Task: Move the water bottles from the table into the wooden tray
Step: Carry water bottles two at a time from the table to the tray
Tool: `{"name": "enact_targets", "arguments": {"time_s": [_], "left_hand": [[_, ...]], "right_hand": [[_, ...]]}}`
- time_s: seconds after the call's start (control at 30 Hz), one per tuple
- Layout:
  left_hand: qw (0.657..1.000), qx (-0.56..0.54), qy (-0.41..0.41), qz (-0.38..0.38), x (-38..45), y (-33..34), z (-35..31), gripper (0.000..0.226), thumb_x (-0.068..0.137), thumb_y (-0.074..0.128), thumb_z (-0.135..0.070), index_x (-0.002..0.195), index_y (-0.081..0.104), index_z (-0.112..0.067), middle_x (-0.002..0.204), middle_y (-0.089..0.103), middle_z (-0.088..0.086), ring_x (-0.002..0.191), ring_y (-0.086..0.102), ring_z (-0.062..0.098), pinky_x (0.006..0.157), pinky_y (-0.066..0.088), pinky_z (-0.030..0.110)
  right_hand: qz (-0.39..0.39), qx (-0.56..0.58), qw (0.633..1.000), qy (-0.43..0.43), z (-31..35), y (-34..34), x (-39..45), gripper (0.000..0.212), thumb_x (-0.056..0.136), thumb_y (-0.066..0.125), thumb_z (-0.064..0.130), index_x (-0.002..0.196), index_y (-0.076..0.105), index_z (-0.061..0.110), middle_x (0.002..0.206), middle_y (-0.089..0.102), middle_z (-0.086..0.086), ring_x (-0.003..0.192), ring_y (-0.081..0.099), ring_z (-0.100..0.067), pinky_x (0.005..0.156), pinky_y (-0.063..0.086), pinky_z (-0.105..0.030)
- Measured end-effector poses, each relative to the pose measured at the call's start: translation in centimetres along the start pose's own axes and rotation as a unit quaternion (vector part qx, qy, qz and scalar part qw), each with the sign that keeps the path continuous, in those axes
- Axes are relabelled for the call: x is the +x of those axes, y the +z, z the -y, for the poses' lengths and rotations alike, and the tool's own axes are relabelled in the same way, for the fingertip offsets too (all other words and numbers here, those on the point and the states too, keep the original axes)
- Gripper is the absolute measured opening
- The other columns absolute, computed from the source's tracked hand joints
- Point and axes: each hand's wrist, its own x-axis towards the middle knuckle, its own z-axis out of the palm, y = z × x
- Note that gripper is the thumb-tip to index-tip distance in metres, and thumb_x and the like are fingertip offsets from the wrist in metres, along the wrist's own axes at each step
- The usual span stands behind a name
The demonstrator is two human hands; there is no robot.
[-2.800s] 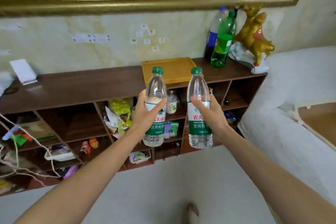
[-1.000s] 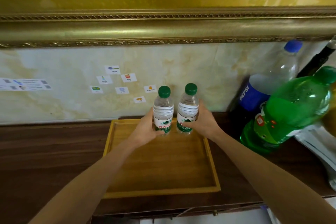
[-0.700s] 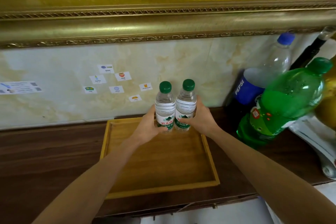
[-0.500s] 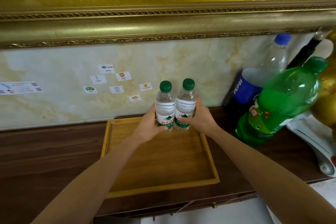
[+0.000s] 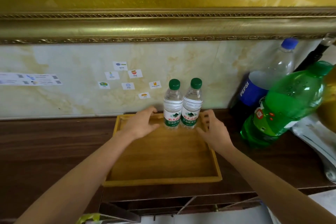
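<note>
Dark wooden shelf top [image 5: 54, 143] carries wooden tray [image 5: 163, 181], green soda bottle [image 5: 283, 103].

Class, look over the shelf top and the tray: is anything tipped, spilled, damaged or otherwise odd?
Nothing spilled or damaged. Both water bottles stand upright side by side at the back of the wooden tray, caps on. The green soda bottle appears to lean, though the wide lens may exaggerate that.

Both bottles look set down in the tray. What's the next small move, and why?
Probably draw both hands straight back toward you. The two water bottles stand upright, side by side, at the far end of the wooden tray, and the left hand and right hand are open beside them, gripping nothing.
</note>
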Motion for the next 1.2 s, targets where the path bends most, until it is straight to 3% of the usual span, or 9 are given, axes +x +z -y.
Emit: {"name": "enact_targets", "arguments": {"time_s": [0.07, 0.23, 0.37, 0.43, 0.5, 0.7, 0.87, 1.07, 1.2], "left_hand": [[0.995, 0.092, -0.020, -0.013, -2.2, -0.8, 0.9, 0.051, 0.090, 0.064, -0.035, 0.136, 0.047, -0.022, 0.139, 0.054, -0.001, 0.123, 0.054, 0.018, 0.100, 0.046, 0.035], [0.977, 0.150, -0.151, 0.030, -8.7, -1.0, 2.1, 0.037, 0.094, 0.052, -0.031, 0.129, 0.052, -0.019, 0.128, 0.058, 0.005, 0.115, 0.057, 0.028, 0.089, 0.048, 0.043], [0.941, 0.127, -0.311, 0.031, -19.4, -0.1, 3.7, 0.036, 0.091, 0.054, -0.033, 0.122, 0.055, -0.015, 0.124, 0.059, 0.007, 0.114, 0.057, 0.030, 0.089, 0.050, 0.042], [0.931, 0.119, -0.345, 0.015, -22.3, 0.5, 4.2, 0.039, 0.090, 0.056, -0.033, 0.124, 0.054, -0.014, 0.126, 0.059, 0.007, 0.117, 0.056, 0.030, 0.088, 0.048, 0.041], [0.904, 0.114, -0.411, 0.020, -28.5, 1.3, 4.8, 0.042, 0.090, 0.055, -0.032, 0.129, 0.053, -0.016, 0.129, 0.058, 0.007, 0.119, 0.056, 0.030, 0.091, 0.049, 0.041], [0.789, 0.053, -0.612, -0.019, -50.9, 4.7, 6.0, 0.041, 0.093, 0.053, -0.030, 0.131, 0.051, -0.015, 0.134, 0.054, 0.006, 0.122, 0.052, 0.028, 0.094, 0.045, 0.037], [0.699, 0.018, -0.712, -0.054, -68.8, 6.9, 5.3, 0.039, 0.092, 0.054, -0.029, 0.129, 0.052, -0.013, 0.130, 0.055, 0.007, 0.118, 0.054, 0.029, 0.091, 0.045, 0.035], [0.639, 0.037, -0.765, -0.066, -88.1, 8.6, 4.9, 0.040, 0.093, 0.055, -0.031, 0.128, 0.053, -0.013, 0.125, 0.058, 0.008, 0.114, 0.057, 0.029, 0.085, 0.047, 0.035], [0.613, 0.002, -0.785, -0.086, -98.2, 8.4, 6.1, 0.045, 0.093, 0.056, -0.035, 0.133, 0.050, -0.016, 0.127, 0.057, 0.007, 0.115, 0.056, 0.028, 0.087, 0.046, 0.035]], "right_hand": [[0.068, -0.111, 0.990, -0.046, -0.2, 0.4, -1.9, 0.041, 0.090, 0.064, 0.024, 0.126, 0.046, 0.028, 0.119, 0.061, 0.006, 0.097, 0.062, -0.008, 0.082, 0.057, -0.027], [0.139, -0.229, 0.929, -0.256, 2.9, 3.2, -1.8, 0.051, 0.088, 0.066, 0.025, 0.135, 0.048, 0.022, 0.135, 0.051, 0.003, 0.117, 0.056, -0.017, 0.096, 0.050, -0.034], [0.246, -0.299, 0.829, -0.404, 9.6, 7.7, -4.7, 0.048, 0.093, 0.055, 0.028, 0.139, 0.043, 0.019, 0.138, 0.049, -0.007, 0.122, 0.053, -0.031, 0.092, 0.047, -0.040], [0.274, -0.308, 0.806, -0.424, 11.7, 9.4, -5.7, 0.041, 0.093, 0.055, 0.028, 0.131, 0.048, 0.017, 0.131, 0.054, -0.008, 0.119, 0.055, -0.032, 0.088, 0.049, -0.039], [0.313, -0.316, 0.756, -0.481, 14.7, 12.4, -9.0, 0.034, 0.092, 0.055, 0.029, 0.124, 0.050, 0.016, 0.123, 0.055, -0.009, 0.114, 0.056, -0.033, 0.081, 0.047, -0.037], [0.333, -0.320, 0.632, -0.622, 22.7, 20.7, -24.9, 0.042, 0.088, 0.056, 0.027, 0.128, 0.050, 0.014, 0.128, 0.054, -0.012, 0.119, 0.054, -0.034, 0.095, 0.045, -0.041], [0.344, -0.299, 0.547, -0.702, 28.0, 27.0, -41.0, 0.039, 0.087, 0.051, 0.017, 0.127, 0.051, 0.017, 0.132, 0.054, -0.010, 0.122, 0.053, -0.031, 0.098, 0.044, -0.039], [0.348, -0.281, 0.485, -0.752, 33.6, 32.7, -61.4, 0.043, 0.088, 0.050, 0.014, 0.131, 0.049, 0.014, 0.133, 0.052, -0.011, 0.121, 0.053, -0.031, 0.095, 0.044, -0.037], [0.357, -0.267, 0.472, -0.761, 37.0, 35.5, -70.4, 0.041, 0.089, 0.050, 0.016, 0.130, 0.050, 0.014, 0.132, 0.053, -0.010, 0.118, 0.054, -0.031, 0.091, 0.044, -0.035]]}}
